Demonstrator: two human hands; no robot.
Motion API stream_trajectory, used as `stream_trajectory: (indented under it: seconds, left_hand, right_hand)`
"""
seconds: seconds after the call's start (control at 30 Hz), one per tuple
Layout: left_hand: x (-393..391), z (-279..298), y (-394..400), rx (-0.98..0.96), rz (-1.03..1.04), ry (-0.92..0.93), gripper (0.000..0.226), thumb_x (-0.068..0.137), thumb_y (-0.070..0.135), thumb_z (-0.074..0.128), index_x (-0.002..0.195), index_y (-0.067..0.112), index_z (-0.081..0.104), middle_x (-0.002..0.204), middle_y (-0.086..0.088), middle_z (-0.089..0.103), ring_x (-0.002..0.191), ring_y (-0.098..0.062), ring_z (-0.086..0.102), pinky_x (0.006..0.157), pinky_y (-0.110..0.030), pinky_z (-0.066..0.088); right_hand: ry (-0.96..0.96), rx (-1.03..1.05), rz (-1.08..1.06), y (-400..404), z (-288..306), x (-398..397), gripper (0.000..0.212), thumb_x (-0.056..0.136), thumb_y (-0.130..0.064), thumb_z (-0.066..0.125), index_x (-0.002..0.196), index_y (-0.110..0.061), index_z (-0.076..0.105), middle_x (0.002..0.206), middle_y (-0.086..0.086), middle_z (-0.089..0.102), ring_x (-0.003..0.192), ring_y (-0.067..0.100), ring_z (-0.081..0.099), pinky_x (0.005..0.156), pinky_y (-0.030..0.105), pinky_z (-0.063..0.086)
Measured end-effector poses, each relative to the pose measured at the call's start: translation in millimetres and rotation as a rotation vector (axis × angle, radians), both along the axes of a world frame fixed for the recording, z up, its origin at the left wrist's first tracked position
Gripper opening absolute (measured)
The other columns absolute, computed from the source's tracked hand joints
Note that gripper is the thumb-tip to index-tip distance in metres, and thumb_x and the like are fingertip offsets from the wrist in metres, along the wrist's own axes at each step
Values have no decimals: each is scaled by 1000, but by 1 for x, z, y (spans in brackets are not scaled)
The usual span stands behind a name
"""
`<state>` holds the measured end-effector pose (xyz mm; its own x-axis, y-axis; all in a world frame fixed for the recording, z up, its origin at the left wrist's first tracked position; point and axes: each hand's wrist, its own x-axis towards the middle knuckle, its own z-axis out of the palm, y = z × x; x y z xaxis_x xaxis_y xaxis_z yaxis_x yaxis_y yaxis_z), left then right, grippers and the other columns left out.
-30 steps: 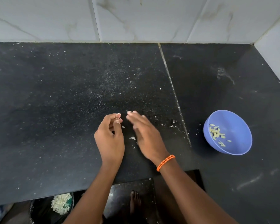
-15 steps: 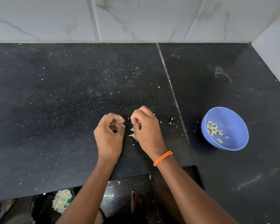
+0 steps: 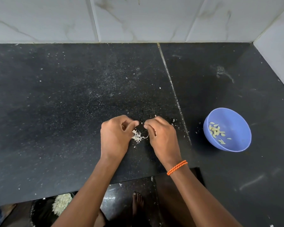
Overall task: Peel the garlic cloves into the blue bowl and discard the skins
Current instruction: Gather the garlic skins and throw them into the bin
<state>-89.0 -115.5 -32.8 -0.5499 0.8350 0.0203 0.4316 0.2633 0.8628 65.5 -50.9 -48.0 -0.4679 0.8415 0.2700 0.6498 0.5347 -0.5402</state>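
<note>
My left hand (image 3: 115, 136) and my right hand (image 3: 161, 136) rest knuckles-up on the black counter (image 3: 56, 112), fingers curled, thumb tips almost meeting. Between them lies a small heap of white garlic skins (image 3: 137, 136). I see nothing held in either hand; the undersides of the fingers are hidden. The blue bowl (image 3: 236, 115) stands to the right of my right hand, a hand's width away, with several peeled garlic cloves (image 3: 216, 131) inside.
Fine skin flakes dot the counter. White tiled walls close off the back and the right side. Below the counter's front edge a dark bin (image 3: 39, 213) holds a pile of skins (image 3: 61, 201), and a bare foot (image 3: 138, 203) stands on the floor.
My right hand went from flat fingers to curled ones. Both hands drew together, and loose skins have gathered into a heap between them.
</note>
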Motion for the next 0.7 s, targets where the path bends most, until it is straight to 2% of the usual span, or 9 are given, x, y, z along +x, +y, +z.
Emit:
stream_trajectory:
  seconds: [0.07,0.2,0.27,0.33,0.4,0.47,0.53,0.6,0.7]
  left_hand:
    - [-3,1,1,26,-41,-80,26,94,4,80,109,25,83,84,14,78,68,-5,75,74,-37,66]
    - [-14,1,-1,36,28,-58,12,92,14,85,92,26,84,64,6,69,54,-8,65,63,-25,58]
    - [-20,-3,-3,32,-4,38,25,86,7,88,99,28,83,74,8,65,65,-9,62,67,-18,51]
    - [-25,-7,-6,43,-56,47,41,85,-1,86,113,29,81,99,13,67,88,-8,66,79,-18,53]
    - [-26,-9,-6,69,-23,30,38,91,0,80,115,29,81,114,17,69,103,-6,68,89,-24,56]
    - [-25,-11,-5,99,59,-1,34,97,-2,72,116,25,81,112,16,74,107,-4,70,94,-31,59]
    - [-23,-12,-4,96,113,-32,31,100,0,69,117,22,81,107,14,78,103,-4,73,94,-31,61]
    - [-19,-8,-4,94,159,-58,19,102,9,71,110,21,82,98,14,80,91,-5,76,87,-29,62]
    - [-18,-5,-4,88,238,-56,23,101,22,74,79,19,74,65,10,70,62,-7,68,67,-27,56]
  right_hand:
    - [-2,-19,-35,4,-3,8,31,91,14,63,105,-11,76,108,-5,64,96,14,61,81,29,55]
    - [67,26,-290,20,-6,40,43,87,14,56,114,-12,77,115,-1,72,113,19,61,99,36,51]
    - [58,-19,-379,25,-12,49,38,100,3,55,131,-10,71,134,4,68,128,21,59,110,39,49]
    - [9,-119,-409,25,-19,44,42,112,-17,48,152,-8,54,159,6,52,149,22,45,124,40,37]
    - [-67,-161,-333,19,-27,28,55,116,-34,34,163,-7,39,172,6,34,161,20,27,132,41,22]
    - [-118,-147,-187,8,-29,4,61,116,-42,25,166,-7,32,175,5,26,164,18,18,134,37,13]
    - [-116,-158,15,-6,-25,-18,59,117,-43,24,166,-10,31,175,3,25,164,14,17,134,35,12]
    - [-17,-222,173,-12,-16,-33,49,118,-32,35,163,-13,41,171,-1,37,160,9,28,131,33,24]
    - [77,-214,177,13,-9,-46,43,108,-5,48,149,-13,61,155,-2,59,147,8,48,121,33,41]
